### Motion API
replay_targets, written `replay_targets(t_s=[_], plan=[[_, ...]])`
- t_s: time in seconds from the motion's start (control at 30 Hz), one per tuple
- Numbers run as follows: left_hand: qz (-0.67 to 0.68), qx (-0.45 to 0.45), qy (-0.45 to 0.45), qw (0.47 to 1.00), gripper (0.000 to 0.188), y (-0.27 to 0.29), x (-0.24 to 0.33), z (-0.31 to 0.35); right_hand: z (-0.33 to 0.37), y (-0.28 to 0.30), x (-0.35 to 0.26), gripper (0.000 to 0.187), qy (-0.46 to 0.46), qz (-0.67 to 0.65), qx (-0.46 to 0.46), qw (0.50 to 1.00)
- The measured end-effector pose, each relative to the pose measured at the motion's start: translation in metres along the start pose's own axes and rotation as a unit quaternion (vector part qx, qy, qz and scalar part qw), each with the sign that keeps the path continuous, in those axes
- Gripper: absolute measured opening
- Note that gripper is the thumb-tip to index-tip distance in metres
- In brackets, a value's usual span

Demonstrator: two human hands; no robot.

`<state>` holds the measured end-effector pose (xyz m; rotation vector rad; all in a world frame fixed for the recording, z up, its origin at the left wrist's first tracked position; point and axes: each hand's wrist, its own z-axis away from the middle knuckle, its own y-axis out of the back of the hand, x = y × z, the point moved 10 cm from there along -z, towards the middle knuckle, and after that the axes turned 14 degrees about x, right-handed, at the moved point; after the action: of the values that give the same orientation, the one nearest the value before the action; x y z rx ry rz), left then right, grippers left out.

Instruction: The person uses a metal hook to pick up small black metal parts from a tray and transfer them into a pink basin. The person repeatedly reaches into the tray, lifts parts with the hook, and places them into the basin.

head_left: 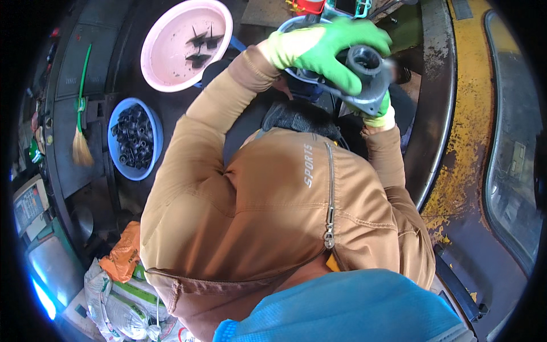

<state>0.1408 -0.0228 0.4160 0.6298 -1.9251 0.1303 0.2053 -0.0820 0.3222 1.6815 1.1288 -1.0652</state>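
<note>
Both my hands wear bright green gloves and hold one dark grey part with a short round socket and a flat flange, raised in front of my chest. My left hand wraps over the top and side of the part. My right hand grips its lower right edge, mostly hidden beneath it. My tan jacket sleeves run down from both hands. A dark cloth or glove lies in my lap just below the part.
A pink basin with several black pronged pieces sits at upper left. Below it a blue basin holds several black cylindrical fittings. A small broom lies at far left. Bags lie at lower left. A yellow-painted, worn machine surface curves along the right.
</note>
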Motion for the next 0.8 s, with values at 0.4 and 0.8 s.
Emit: replay_targets(t_s=[0.4, 0.8], plan=[[-0.086, 0.242, -0.127, 0.958, 0.045, 0.005, 0.009, 0.023, -0.008, -0.001, -0.047, 0.057, 0.072, 0.127, 0.158, 0.977], [0.004, 0.074, -0.122, 0.990, 0.044, -0.013, 0.016, 0.024, -0.002, -0.018, -0.047, 0.067, 0.032, 0.127, -0.092, 0.987]])
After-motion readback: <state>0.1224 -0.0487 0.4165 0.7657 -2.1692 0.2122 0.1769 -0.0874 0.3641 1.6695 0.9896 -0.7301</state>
